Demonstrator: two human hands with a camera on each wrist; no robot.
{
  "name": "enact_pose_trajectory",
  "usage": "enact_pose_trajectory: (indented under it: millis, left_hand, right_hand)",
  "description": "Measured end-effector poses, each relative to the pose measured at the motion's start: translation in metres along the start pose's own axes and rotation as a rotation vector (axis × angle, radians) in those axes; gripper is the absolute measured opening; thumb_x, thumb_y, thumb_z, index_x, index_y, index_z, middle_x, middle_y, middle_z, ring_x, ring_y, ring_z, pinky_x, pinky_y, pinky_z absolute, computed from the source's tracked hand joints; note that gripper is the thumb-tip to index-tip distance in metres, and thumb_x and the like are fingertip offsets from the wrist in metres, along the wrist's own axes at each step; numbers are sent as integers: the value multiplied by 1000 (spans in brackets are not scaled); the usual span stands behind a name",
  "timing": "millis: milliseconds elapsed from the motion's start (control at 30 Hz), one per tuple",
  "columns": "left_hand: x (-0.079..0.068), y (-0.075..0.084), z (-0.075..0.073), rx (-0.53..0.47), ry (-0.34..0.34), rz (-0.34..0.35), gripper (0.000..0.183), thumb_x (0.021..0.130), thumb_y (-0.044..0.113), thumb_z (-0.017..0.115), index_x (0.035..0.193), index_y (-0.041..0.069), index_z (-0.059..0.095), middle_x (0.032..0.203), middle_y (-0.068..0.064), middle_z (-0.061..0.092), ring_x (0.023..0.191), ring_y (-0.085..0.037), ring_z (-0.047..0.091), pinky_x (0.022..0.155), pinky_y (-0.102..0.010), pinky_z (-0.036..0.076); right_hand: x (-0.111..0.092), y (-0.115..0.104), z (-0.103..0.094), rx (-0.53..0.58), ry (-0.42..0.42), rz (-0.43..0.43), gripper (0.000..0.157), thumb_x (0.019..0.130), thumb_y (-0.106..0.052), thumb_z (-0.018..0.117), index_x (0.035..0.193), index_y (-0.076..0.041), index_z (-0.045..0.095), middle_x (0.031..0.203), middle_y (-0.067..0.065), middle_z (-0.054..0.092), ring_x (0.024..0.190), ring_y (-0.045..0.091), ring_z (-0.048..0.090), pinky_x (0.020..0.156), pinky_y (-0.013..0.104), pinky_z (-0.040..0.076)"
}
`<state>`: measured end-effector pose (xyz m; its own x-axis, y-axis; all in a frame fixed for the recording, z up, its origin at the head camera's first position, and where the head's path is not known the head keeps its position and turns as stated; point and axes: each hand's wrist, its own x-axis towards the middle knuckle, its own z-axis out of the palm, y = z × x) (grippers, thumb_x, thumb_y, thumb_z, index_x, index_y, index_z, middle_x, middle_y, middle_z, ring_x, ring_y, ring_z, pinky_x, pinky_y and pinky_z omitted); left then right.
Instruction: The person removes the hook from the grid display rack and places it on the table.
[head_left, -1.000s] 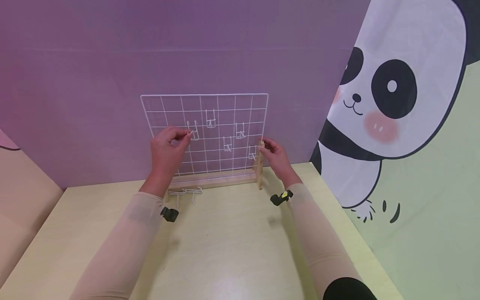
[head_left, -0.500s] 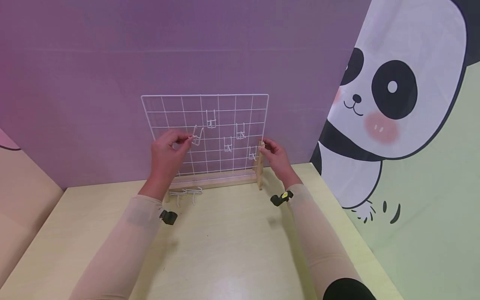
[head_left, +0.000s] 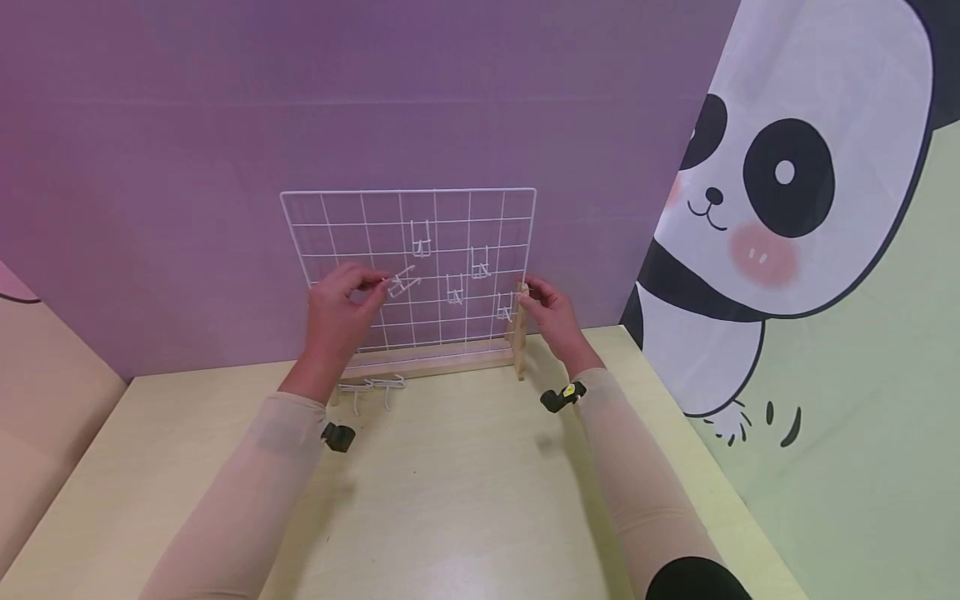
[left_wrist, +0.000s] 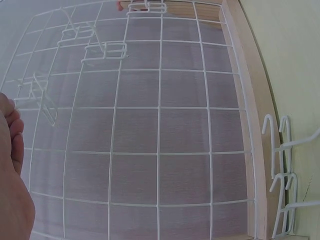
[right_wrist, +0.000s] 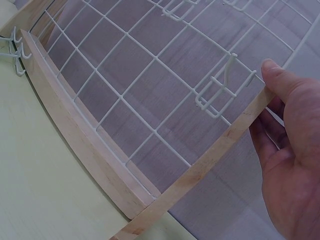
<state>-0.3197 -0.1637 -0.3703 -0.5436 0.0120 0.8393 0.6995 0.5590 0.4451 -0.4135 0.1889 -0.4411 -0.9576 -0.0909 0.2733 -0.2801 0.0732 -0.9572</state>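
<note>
A white wire grid panel [head_left: 408, 191] stands in a wooden stand [head_left: 442, 360]. My left hand [head_left: 337, 312] pinches a white wire hook [head_left: 405, 285] between thumb and fingers, in front of the grid's left-centre part. In the left wrist view that hook [left_wrist: 44, 100] is tilted; whether it touches a grid wire, I cannot tell. My right hand [head_left: 553, 315] grips the top of the stand's right wooden post [right_wrist: 200, 165], thumb on the near side and fingers behind. Several matching hooks hang on the grid, among them a lower right hook [right_wrist: 220, 87] near the post.
Two loose hooks [head_left: 387, 383] lie on the pale table [head_left: 450, 467] against the stand's front left. Behind the stand rises a purple wall [head_left: 480, 100]. A panda picture [head_left: 787, 208] covers the wall at right.
The hook in my left hand has turned clockwise, its prongs going from upright to slanting right. The hand has shifted slightly right and down. My right hand stays on the post.
</note>
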Motion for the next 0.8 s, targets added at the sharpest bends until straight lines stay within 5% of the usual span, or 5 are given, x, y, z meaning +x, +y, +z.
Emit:
enact_pose_trajectory:
  millis: [167,633,800]
  left_hand:
    - [-1,0,1,31,-15,4,10,98,-1,82,108,-3,82,101,-16,78,93,-29,74,80,-32,60]
    - [-7,-3,4,43,-69,64,9,98,-2,82,107,-2,82,100,-13,78,93,-27,75,81,-6,51]
    - [-11,-3,5,64,-89,88,8,98,-2,82,106,-1,82,98,-13,78,90,-27,75,79,-10,51]
  right_hand:
    - [1,1,0,0,-2,-4,43,110,-16,72,151,-5,66,146,14,67,135,25,59,121,43,47]
    - [0,1,0,-4,3,-1,43,110,-16,71,152,-5,65,146,14,67,134,25,59,121,43,47]
    - [0,0,0,1,6,-2,44,110,-15,71,152,-5,65,145,14,68,131,23,61,118,40,49]
